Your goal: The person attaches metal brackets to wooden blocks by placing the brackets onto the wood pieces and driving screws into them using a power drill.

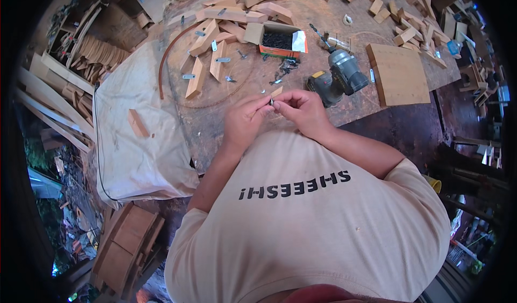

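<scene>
My left hand and my right hand meet at the near edge of the workbench, both closed. Between them the tip of a small wooden block sticks up, mostly covered by the left fingers. The right thumb and fingertips pinch a tiny dark, shiny piece against the block; its kind is too small to make out. Just right of my right hand lies a cordless drill with a bit in its chuck. Beyond the hands an open cardboard box holds many dark screws, with some spilled in front.
Wooden blocks with small metal plates lie left of the box. A thick wooden board rests right of the drill. More offcuts pile up at far right. A pale cloth at left carries one wooden block.
</scene>
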{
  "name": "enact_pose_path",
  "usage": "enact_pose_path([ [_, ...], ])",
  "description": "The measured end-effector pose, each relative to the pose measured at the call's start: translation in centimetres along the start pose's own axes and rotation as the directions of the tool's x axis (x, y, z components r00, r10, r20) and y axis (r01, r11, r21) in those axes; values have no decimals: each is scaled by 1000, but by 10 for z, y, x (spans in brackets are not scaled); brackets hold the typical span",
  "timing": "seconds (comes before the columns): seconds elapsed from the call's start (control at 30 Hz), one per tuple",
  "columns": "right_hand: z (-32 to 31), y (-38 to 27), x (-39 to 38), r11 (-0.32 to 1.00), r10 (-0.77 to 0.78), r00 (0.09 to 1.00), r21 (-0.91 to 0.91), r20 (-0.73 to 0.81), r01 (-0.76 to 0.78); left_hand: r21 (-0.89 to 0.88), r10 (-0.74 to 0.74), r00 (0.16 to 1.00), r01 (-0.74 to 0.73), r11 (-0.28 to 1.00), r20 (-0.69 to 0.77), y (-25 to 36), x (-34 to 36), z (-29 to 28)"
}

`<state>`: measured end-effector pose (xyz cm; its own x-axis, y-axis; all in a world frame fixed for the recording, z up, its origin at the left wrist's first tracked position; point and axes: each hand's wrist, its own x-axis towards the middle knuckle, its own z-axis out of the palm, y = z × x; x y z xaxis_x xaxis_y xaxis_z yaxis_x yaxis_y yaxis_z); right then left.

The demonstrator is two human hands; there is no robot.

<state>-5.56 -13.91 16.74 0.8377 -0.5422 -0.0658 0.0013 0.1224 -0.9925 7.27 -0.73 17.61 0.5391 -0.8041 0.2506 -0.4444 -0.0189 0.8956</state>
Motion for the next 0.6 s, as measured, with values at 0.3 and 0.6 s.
enact_pose_path([
  [0.3,0,4,-1,998,36,999,-57,8,-35,32,71,994,-74,997,81,0,-1,-2],
  [0.6,-2,13,-2,999,29,995,25,91,-32,-559,-231,956,295,775,184,-26,-11,10],
])
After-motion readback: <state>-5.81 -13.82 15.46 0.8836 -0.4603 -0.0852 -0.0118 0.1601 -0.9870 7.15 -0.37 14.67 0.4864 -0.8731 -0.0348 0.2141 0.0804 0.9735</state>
